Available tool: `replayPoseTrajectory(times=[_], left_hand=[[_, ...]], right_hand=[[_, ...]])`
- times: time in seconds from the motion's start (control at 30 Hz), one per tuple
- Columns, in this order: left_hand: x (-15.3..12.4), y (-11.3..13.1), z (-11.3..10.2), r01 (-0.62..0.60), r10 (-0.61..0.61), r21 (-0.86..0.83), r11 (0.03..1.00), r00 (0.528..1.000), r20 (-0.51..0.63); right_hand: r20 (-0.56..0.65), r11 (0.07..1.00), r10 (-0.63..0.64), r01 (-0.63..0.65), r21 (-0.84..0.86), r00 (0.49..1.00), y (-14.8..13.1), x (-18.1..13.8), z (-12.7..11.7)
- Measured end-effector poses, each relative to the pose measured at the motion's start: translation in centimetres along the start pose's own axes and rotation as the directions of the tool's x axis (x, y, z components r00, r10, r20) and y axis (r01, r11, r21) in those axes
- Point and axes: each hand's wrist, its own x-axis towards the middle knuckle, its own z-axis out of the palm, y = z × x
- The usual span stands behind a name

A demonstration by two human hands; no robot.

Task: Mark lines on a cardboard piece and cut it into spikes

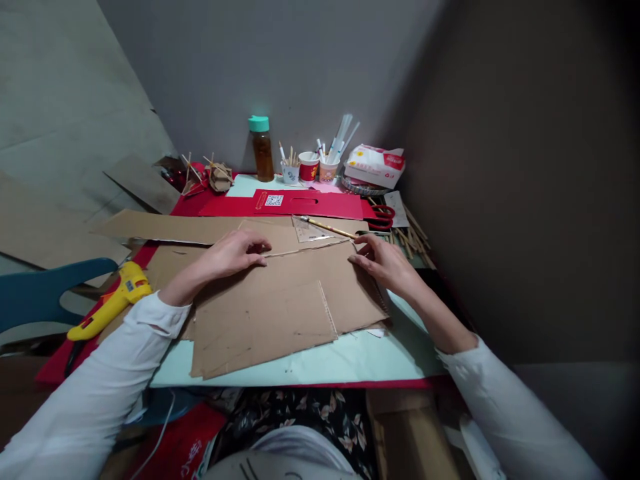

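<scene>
A brown cardboard sheet (300, 270) lies on the table, its far edge running between my two hands. With fingers pinched, my left hand (237, 250) grips that edge on the left side. At the far right corner of the same sheet, my right hand (383, 259) has thumb and fingers closed on the edge. Nearer to me is a smaller cardboard piece (265, 327) with a ragged cut side. Just past the sheet's far edge lie a clear set square (313, 233) and a thin wooden-looking pencil or brush (327, 227), one end close to my right fingers.
A yellow glue gun (113, 300) rests at the left table edge near a blue chair (50, 287). Behind are a long cardboard strip (185, 228), a red card (310, 205), a bottle (263, 150), cups (309, 167) and red-handled scissors (383, 217). Sticks (415, 233) lie right.
</scene>
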Motion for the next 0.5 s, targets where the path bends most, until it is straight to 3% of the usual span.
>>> replayPoseTrajectory(times=[0.1,0.23,0.5], left_hand=[[-1.0,1.5,0.2,-0.041,0.041,0.003,0.999,0.999,0.016],[-3.1,4.0,0.8,-0.081,0.081,-0.003,0.997,0.989,0.124],[-4.4,6.0,1.4,0.0,0.015,-0.059,0.998,0.967,0.254]], right_hand=[[-0.042,1.0,0.017,-0.016,0.027,0.999,0.5,0.0,0.7],[-0.119,0.998,0.05,-0.044,0.052,0.992,0.9,0.2,1.5],[-0.181,0.995,0.073,-0.058,0.087,0.981,1.5,0.3,2.4]])
